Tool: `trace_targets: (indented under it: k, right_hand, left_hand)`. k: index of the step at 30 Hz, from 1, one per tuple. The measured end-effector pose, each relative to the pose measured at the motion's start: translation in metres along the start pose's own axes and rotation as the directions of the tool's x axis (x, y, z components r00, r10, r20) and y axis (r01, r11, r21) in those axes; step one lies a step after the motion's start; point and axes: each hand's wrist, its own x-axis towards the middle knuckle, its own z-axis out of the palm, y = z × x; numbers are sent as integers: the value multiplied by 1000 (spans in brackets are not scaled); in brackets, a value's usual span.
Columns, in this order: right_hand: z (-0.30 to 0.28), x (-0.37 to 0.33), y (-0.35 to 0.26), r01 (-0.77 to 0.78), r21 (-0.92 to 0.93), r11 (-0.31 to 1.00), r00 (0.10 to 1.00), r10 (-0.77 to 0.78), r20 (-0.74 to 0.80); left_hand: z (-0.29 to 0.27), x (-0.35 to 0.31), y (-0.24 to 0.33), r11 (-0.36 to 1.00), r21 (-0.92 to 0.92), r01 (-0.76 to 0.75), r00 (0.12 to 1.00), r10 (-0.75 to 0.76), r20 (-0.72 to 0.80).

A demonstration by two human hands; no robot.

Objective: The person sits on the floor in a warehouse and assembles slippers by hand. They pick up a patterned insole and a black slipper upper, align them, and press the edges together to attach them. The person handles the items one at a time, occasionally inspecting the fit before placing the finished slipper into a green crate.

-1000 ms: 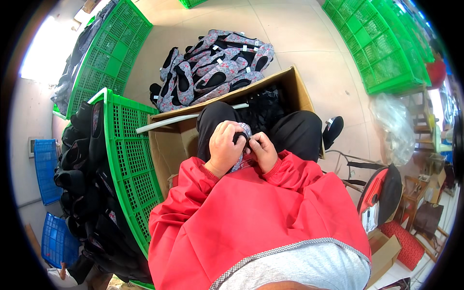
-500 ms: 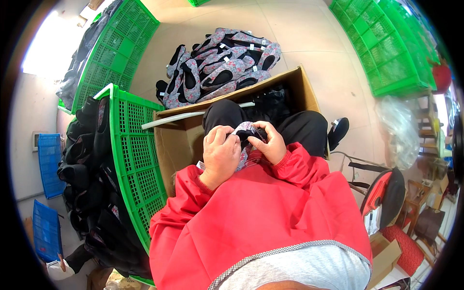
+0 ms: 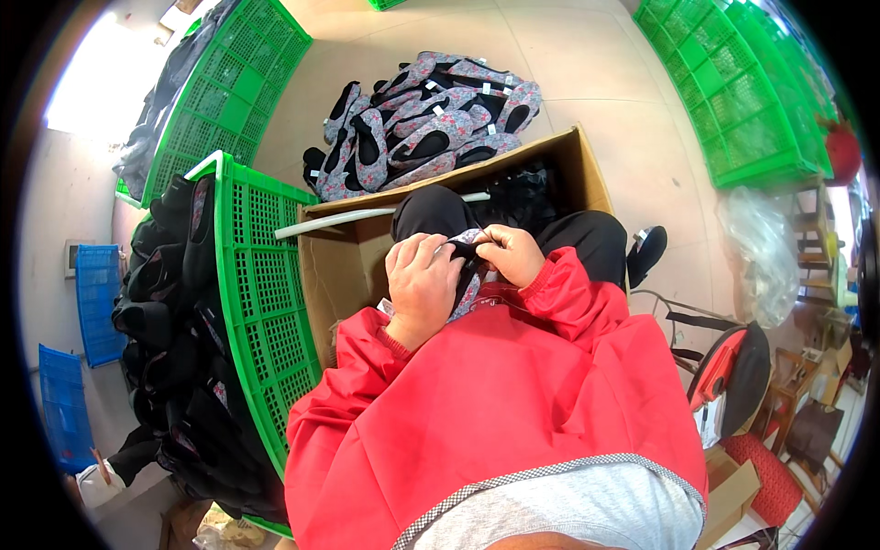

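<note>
Above my lap, both hands are closed on one slipper (image 3: pixel 469 295) of grey floral fabric with black edging. My left hand (image 3: pixel 420 286) grips its left side, back of the hand upward, fingers curled over the edge. On the other side my right hand (image 3: pixel 514 254) pinches the black edging between thumb and curled fingers. Much of the slipper is hidden behind my hands. A small white tag (image 3: pixel 385 306) shows beside my left wrist. Under my knees stands an open cardboard box (image 3: pixel 344 266), with black, shiny stuff (image 3: pixel 522 197) inside and a pale curved strip (image 3: pixel 344 220) across it.
Beyond the box, floral slippers (image 3: pixel 431 142) lie heaped on the tiled floor. At left, a green crate (image 3: pixel 266 284) holds black shoes (image 3: pixel 170 321). More green crates stand at far left (image 3: pixel 215 101) and far right (image 3: pixel 733 101). A clear plastic bag (image 3: pixel 761 252) and a round stool (image 3: pixel 733 380) are at right.
My right fingers have curled in tighter over the slipper's edge, and less of its dark opening shows between my hands. My left hand stays on it. The whole view has shifted slightly.
</note>
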Motion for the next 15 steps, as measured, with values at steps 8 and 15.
trace_targets:
  k: [8, 15]
  right_hand:
    - [-6, 9, -3, -172, 140, 975, 981, 157, 112]
    - [-8, 9, -15, -263, 153, 953, 961, 245, 128]
  left_hand:
    - [9, 3, -3, 997, -47, -56, 997, 53, -57]
    - [12, 7, -9, 984, -30, -173, 982, 170, -79]
